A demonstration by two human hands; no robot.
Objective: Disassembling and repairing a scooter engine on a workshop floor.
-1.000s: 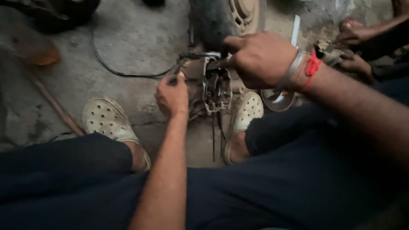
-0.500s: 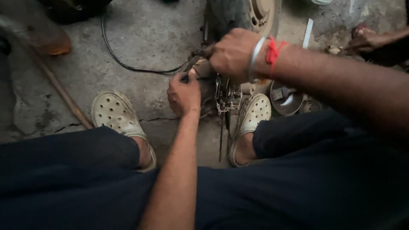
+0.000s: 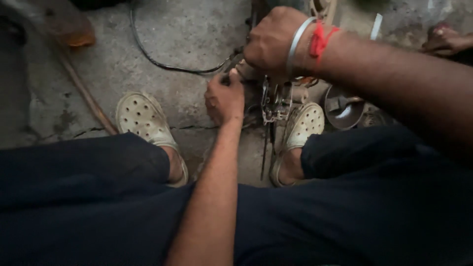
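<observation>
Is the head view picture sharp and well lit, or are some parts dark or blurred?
Head view: dim light; the dark trousers lose nearly all detail; the left hand, right hand and metal assembly look soft; the concrete floor is brightest, without glare.

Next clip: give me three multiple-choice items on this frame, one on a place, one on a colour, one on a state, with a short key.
1. Where does the metal assembly sit?
A. On the concrete floor, between the two perforated shoes
B. On a workbench
C. On the person's lap

2. What colour is the thread tied round the wrist of the right hand?
A. Blue
B. Red
C. Green

3. What is the left hand doing?
A. Lying flat on the knee
B. Raised with open fingers
C. Closed in a grip at the assembly's left side

Key:
1 A: the left shoe and right shoe flank it on the floor.
2 B: a red thread lies beside a metal bangle.
3 C: its fingers are curled tight against the metal parts.
</observation>
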